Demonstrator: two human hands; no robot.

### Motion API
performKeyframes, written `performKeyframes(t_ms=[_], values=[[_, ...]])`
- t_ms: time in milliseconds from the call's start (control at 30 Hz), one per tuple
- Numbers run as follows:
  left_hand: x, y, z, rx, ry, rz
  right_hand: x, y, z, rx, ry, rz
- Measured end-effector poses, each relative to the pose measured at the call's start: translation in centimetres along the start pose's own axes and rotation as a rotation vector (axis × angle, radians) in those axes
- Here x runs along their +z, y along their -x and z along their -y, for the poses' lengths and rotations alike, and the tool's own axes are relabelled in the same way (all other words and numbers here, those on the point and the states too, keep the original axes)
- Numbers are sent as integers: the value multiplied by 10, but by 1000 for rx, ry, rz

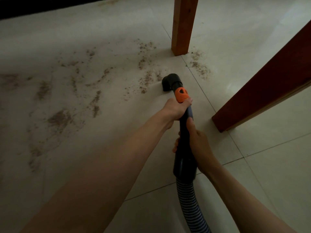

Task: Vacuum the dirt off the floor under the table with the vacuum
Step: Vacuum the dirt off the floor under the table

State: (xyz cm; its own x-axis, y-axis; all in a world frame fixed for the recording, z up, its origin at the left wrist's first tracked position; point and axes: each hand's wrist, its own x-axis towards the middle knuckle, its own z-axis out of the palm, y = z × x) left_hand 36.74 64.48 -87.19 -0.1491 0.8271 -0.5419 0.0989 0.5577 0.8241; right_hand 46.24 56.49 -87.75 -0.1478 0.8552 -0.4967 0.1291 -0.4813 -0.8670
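I hold a black vacuum wand with both hands. My left hand grips it just below the orange collar. My right hand grips the thicker handle lower down, thumb along the tube. The black nozzle rests on the pale tiled floor. Brown dirt lies in streaks just left of the nozzle. More dirt is spread across the floor to the left and beside the table leg. A ribbed hose runs down toward me.
A light wooden table leg stands just beyond the nozzle. A darker wooden leg or beam slants in from the right, close to the wand. A dark edge lines the far left of the floor.
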Motion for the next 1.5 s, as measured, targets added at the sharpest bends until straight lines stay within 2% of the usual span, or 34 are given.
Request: performKeyframes(t_ms=[200, 267, 367, 433, 533, 633, 800, 1033, 1500], values=[[8, -8, -11, -6, 51, 15, -9, -11, -1, -114, 412, -191], [13, -9, -14, 7, 31, 4, -10, -13, -1, -153, 477, -272], [17, -12, -16, 19, -7, -11, -12, -16, -2, -181, 502, -259], [20, -13, -16, 34, -64, -7, -13, -15, 0, -166, 468, -227], [24, -14, -16, 76, -157, 23, -14, -12, 5, -97, 286, -199], [26, -16, -19, 63, -118, 84, -12, -13, 13, 3, 101, -204], [22, -21, -23, 54, -34, 98, -5, -21, 22, 66, -2, -208], [7, -22, -22, 44, 82, 36, -10, -27, 32, 32, 158, -92], [-7, -4, -23, -36, 111, -55, -12, -12, 52, 85, 266, 25]])
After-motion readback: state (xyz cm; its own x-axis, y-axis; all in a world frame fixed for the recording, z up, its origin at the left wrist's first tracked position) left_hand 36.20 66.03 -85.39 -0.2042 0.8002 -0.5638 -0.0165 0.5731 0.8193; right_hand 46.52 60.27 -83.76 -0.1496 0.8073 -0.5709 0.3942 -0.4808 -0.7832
